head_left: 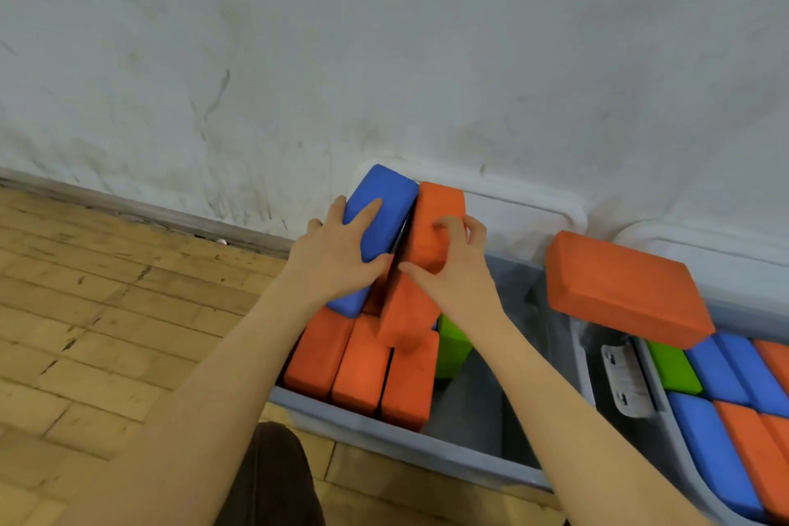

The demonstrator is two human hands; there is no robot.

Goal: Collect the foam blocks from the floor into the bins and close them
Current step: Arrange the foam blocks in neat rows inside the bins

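Observation:
A grey bin (384, 436) stands against the wall, holding several orange blocks (363, 363) on end and a green block (452, 348). My left hand (337, 252) grips a blue block (380, 201) that stands tilted over the bin's far left part. My right hand (452, 265) has its fingers curled round an orange block (439, 205) right beside the blue one. Another orange block (405, 312) leans below my hands. A second bin (700, 478) at the right holds blue, orange and green blocks.
A large orange block (627, 286) lies across the rims between the two bins. White lids (533, 205) lean against the scuffed wall behind the bins. Wooden parquet floor (106, 312) stretches to the left. My knee (269, 478) shows at the bottom.

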